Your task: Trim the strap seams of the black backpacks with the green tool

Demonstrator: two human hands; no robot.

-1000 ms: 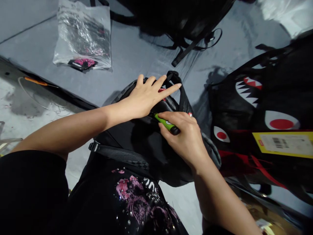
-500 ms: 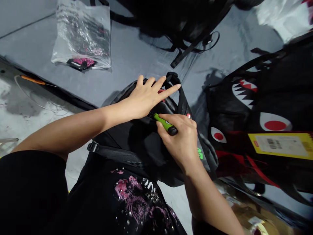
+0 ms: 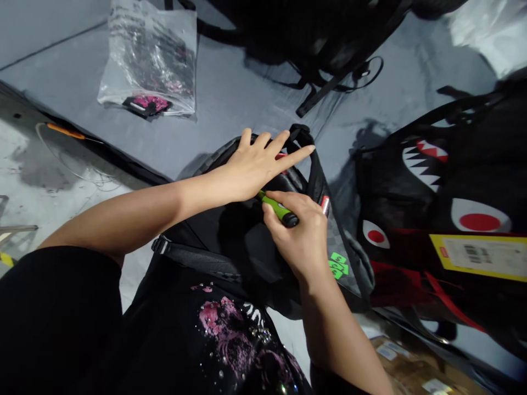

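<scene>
A black backpack (image 3: 247, 236) with checkered panels lies across my lap and the table's edge. My left hand (image 3: 257, 164) rests flat on its upper part with the fingers spread, holding nothing. In the fist of my right hand (image 3: 302, 230) is a green-handled tool (image 3: 280, 211) with a black butt end. Its tip points up and left, toward the bag close under my left palm, and is hidden there. Small green stickers (image 3: 338, 265) with writing sit on the bag's right side. A red-and-silver piece (image 3: 325, 205) shows just behind my right knuckles.
A clear plastic bag (image 3: 150, 60) with a pink-and-black item lies on the grey table (image 3: 230, 88). Another black bag (image 3: 313, 33) is at the back. Black shark-face bags (image 3: 473, 214) with a yellow label (image 3: 481, 257) stand right. An orange-handled tool (image 3: 66, 130) hangs left; cardboard (image 3: 405, 365) lies lower right.
The view has shifted slightly, so the surroundings appear farther right. My right hand has moved a little left relative to the backpack, uncovering more green stickers and the red-and-silver piece.
</scene>
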